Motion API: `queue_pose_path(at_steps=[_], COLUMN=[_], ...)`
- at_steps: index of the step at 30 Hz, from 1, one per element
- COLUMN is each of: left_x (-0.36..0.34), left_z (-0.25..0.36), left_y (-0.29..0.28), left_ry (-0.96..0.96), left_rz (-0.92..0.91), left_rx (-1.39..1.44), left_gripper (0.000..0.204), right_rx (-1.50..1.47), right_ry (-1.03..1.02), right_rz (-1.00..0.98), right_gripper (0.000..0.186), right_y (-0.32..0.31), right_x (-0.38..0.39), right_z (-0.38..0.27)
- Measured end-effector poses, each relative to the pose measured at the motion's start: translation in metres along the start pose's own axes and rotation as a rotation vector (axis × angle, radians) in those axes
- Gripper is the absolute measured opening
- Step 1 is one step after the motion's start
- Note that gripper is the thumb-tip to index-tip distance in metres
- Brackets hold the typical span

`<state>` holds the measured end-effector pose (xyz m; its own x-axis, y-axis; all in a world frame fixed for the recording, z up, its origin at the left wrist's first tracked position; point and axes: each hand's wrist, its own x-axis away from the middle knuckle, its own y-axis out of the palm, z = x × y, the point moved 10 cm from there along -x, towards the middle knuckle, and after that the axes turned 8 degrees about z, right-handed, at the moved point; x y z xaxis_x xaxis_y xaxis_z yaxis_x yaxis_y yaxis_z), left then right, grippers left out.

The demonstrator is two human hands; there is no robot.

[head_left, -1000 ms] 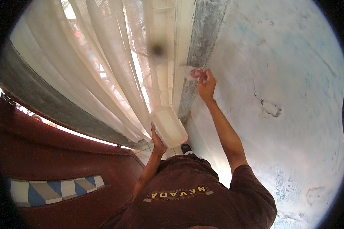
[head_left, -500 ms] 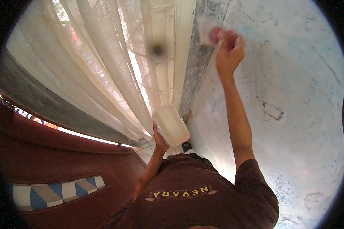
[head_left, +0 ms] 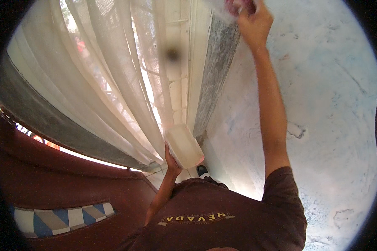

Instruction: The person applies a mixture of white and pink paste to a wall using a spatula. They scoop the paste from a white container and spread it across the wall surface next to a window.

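In the head view, at seven o'clock, the left hand (head_left: 173, 161) clasps the left side of a rectangular plastic tub (head_left: 184, 146) just below centre, held near the torso, presumably for steadiness. Its inside looks whitish; whether that is filling or bare bottom, I cannot tell. At one o'clock, the right hand (head_left: 257, 24) pinches a blurred, reddish-and-translucent scraper-like tool (head_left: 231, 7), arm outstretched, apparently for reach.

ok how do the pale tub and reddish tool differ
The pale tub is boxy and clear; the reddish tool looks blurred. The tub is in the left hand, low in view; the tool is in the right hand, at the top edge. Both are hand-held.
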<state>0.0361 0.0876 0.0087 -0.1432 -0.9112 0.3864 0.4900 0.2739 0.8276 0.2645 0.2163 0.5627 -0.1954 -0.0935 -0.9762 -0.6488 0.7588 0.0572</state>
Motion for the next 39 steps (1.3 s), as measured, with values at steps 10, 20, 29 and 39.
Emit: queue_pose_path(at_steps=[10,20,29,39], left_x=[0.001,-0.010,-0.009,0.000], left_z=[-0.006,-0.021,-0.024,-0.020], left_y=[-0.005,-0.008,-0.011,0.005], left_ry=[-0.040,-0.150,-0.175,-0.235], left_rz=[-0.049,-0.070,-0.070,-0.155], left_rx=[-0.034,-0.026,-0.011,0.065], left_gripper=[0.072,0.078,0.077,0.079], right_rx=[-0.020,-0.086,-0.211,-0.481], right_ry=[0.011,-0.277,-0.360,0.574], right_rz=[-0.179,-0.606,-0.183,0.014], right_gripper=[0.022,0.013,0.019,0.042], right_y=[-0.025,0.027,-0.004,-0.001], right_x=[0.034,0.024,-0.149,0.070], right_z=[-0.007,-0.007,-0.072,0.065])
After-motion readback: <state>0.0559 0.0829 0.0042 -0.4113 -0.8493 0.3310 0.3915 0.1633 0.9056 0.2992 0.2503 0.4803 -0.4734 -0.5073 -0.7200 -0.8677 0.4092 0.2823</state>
